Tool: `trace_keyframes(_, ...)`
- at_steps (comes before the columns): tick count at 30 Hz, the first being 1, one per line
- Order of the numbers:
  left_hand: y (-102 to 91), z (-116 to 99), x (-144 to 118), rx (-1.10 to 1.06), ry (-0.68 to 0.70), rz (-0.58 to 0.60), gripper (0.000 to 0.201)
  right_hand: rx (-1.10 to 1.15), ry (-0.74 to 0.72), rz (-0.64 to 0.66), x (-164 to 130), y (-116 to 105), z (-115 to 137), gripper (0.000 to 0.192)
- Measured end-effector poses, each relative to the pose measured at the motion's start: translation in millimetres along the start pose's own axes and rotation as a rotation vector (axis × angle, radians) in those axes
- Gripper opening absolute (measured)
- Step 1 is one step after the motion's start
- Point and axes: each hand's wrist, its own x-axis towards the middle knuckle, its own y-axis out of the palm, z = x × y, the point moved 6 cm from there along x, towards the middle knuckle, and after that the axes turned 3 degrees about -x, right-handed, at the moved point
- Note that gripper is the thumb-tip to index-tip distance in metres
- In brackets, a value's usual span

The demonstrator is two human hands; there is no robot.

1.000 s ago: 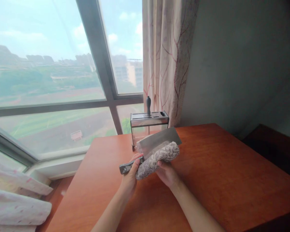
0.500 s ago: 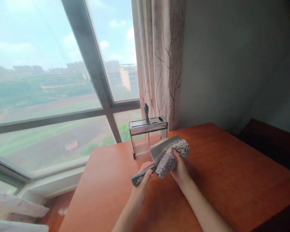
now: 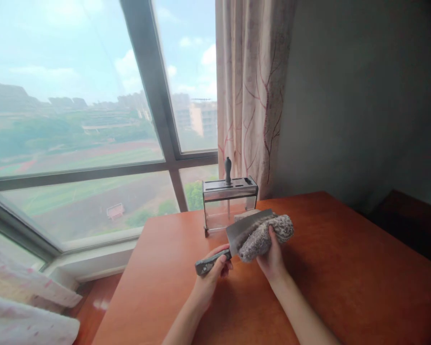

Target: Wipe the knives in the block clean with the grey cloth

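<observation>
Two hands: left hand (image 3: pixel 210 278), right hand (image 3: pixel 271 258). One cleaver (image 3: pixel 233 237), its one dark handle in the left grip. One grey cloth (image 3: pixel 264 235) in the right grip. One knife block (image 3: pixel 230 203), clear-sided with a metal top. One black handle (image 3: pixel 228 169) standing in its slots. One counter (image 3: pixel 345 268). One curtain (image 3: pixel 253 91). One window (image 3: pixel 93 120), several panes.
</observation>
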Motion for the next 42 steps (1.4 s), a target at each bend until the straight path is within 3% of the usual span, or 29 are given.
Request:
trace_keyframes(5,-7.0,8.6,8.4,-0.060,-0.053,-0.008,0.043,-0.022,0.232,0.126,-20.4,11.4,-40.3,0.036)
trace_keyframes(8,-8.0,8.0,11.7,-0.130,-0.073,-0.014,0.043,-0.073,0.274,0.169,-24.7,12.9,-50.9,0.037)
trace_keyframes(21,-3.5,8.5,19.2,-0.231,-0.133,0.002,0.044,-0.138,0.170,0.093,-2.3,6.9,-39.3,0.038)
trace_keyframes(25,-7.2,11.1,20.2,-0.189,-0.148,-0.026,0.055,-0.107,0.099,0.036,5.3,4.5,-18.3,0.038)
trace_keyframes(29,-2.0,9.2,17.6,-0.198,-0.149,0.053,0.051,-0.015,-0.014,-0.037,9.3,-1.6,8.8,0.038)
trace_keyframes(32,1.7,8.3,14.8,-0.197,-0.161,0.095,0.048,0.024,-0.052,-0.060,5.5,-3.2,15.5,0.040)
trace_keyframes(36,1.7,4.3,11.9,-0.171,-0.081,0.056,0.042,0.013,-0.057,-0.064,-8.4,4.5,4.8,0.043)
trace_keyframes(42,0.7,0.0,5.5,-0.026,0.002,-0.004,0.041,0.008,0.148,0.048,-30.2,23.3,-31.8,0.040)
